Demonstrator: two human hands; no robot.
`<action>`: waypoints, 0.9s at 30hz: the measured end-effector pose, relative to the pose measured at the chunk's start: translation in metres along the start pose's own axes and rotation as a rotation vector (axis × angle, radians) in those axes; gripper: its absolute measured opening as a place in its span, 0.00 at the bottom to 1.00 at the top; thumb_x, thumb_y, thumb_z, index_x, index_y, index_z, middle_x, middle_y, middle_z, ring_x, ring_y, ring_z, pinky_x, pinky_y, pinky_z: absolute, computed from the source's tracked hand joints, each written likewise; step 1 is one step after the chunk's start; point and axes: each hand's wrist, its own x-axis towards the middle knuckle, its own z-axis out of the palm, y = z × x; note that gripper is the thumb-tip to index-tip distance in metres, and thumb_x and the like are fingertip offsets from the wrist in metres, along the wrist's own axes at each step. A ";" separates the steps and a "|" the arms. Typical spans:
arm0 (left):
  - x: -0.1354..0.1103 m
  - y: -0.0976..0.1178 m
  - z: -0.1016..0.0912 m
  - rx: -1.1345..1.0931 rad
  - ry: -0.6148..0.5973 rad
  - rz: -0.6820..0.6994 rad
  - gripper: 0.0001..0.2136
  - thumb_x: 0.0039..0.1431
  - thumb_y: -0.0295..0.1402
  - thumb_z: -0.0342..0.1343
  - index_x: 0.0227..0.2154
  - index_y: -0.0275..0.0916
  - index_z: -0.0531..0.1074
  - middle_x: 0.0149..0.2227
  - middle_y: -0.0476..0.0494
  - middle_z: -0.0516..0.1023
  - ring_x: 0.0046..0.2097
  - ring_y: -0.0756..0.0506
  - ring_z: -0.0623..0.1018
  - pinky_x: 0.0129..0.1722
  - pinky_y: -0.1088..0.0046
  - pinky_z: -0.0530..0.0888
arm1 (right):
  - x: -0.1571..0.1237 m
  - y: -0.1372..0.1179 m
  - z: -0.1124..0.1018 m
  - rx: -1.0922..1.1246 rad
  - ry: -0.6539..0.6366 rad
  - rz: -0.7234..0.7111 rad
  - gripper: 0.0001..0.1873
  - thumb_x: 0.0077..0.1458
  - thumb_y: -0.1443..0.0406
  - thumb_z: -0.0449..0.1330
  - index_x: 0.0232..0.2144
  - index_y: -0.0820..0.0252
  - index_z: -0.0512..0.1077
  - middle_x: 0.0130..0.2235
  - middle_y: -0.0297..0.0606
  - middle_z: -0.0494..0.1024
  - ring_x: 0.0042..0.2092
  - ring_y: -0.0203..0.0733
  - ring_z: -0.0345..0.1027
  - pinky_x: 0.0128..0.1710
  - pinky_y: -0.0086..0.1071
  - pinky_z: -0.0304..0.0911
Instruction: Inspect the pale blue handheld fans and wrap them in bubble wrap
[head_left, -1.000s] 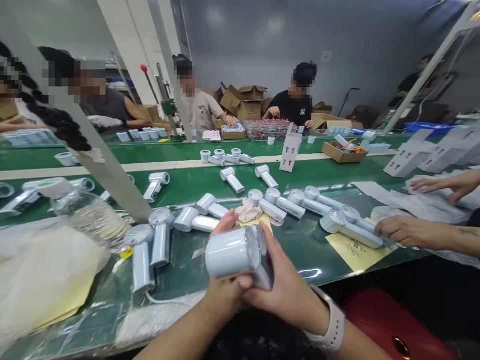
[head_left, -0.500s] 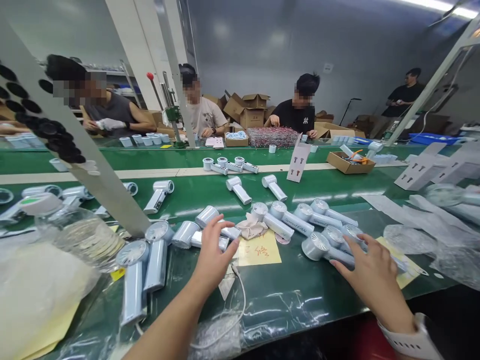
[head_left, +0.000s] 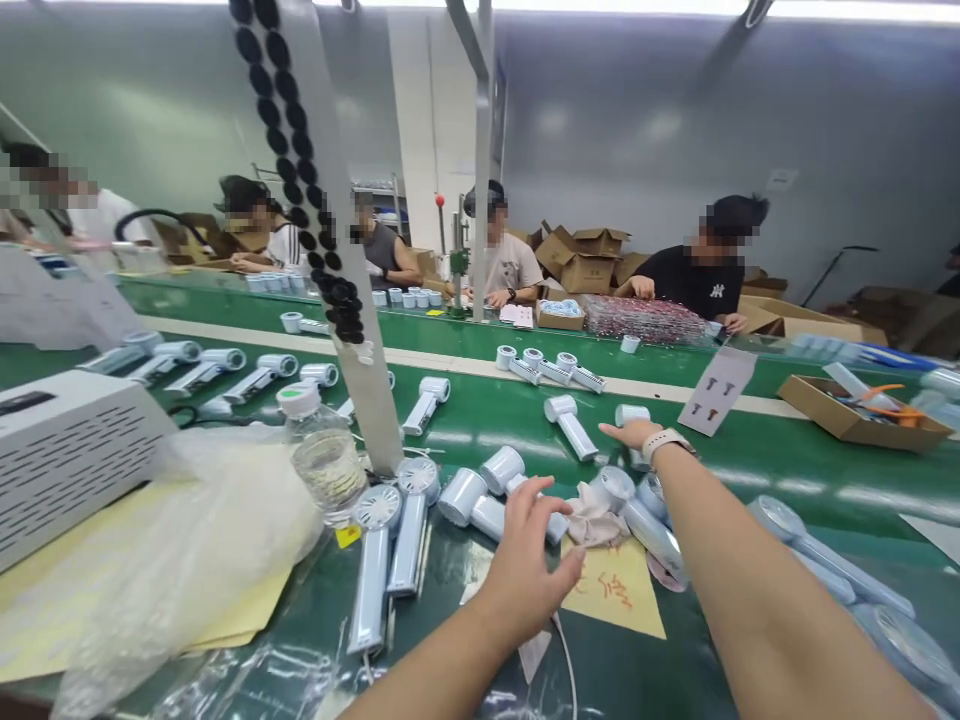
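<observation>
My left hand [head_left: 529, 565] hovers with fingers spread and nothing between them. Close to its fingertips lie two light-blue handheld fans, one with its round head [head_left: 463, 497] toward me and another head [head_left: 502, 468] just behind. My right hand [head_left: 636, 436] reaches across the green bench over a single fan [head_left: 631, 412]; its thumb stretches out to the left, while the other fingers are mostly hidden. Whether it touches that fan I cannot tell. Another fan [head_left: 571, 428] lies to its left. Under my right forearm are more fans [head_left: 652, 530] and a crumpled cloth [head_left: 596, 520].
A white post [head_left: 367, 400] with black discs rises at left. Near it stand a clear plastic jar [head_left: 326, 465], plastic bags [head_left: 217, 530] and a slotted white box [head_left: 75, 460]. A folded card [head_left: 718, 392] and a cardboard box [head_left: 847, 410] sit right. Co-workers sit across the bench.
The view has turned left. My right hand has left the fan group at the right and reached forward to the far single fan. My left hand stays spread near the same fans.
</observation>
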 end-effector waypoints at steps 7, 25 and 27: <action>-0.003 -0.003 -0.006 -0.042 -0.016 0.149 0.17 0.53 0.34 0.56 0.46 0.39 0.69 0.62 0.36 0.58 0.67 0.36 0.50 0.65 0.50 0.50 | -0.005 -0.086 0.009 -0.009 0.035 -0.010 0.17 0.61 0.57 0.61 0.45 0.65 0.70 0.48 0.46 0.72 0.49 0.51 0.67 0.49 0.49 0.65; -0.001 0.012 -0.001 -1.647 0.023 -0.480 0.33 0.35 0.58 0.66 0.35 0.31 0.74 0.35 0.37 0.78 0.39 0.39 0.79 0.42 0.63 0.75 | -0.234 -0.048 0.065 0.715 0.283 -0.509 0.29 0.63 0.49 0.47 0.20 0.58 0.72 0.58 0.52 0.66 0.57 0.61 0.60 0.56 0.57 0.54; 0.001 0.007 -0.002 -1.598 0.073 -0.489 0.33 0.36 0.57 0.66 0.35 0.28 0.75 0.34 0.36 0.78 0.35 0.42 0.78 0.38 0.66 0.75 | -0.231 -0.044 0.078 0.783 0.274 -0.436 0.28 0.64 0.51 0.44 0.18 0.57 0.64 0.42 0.52 0.75 0.43 0.58 0.68 0.46 0.56 0.61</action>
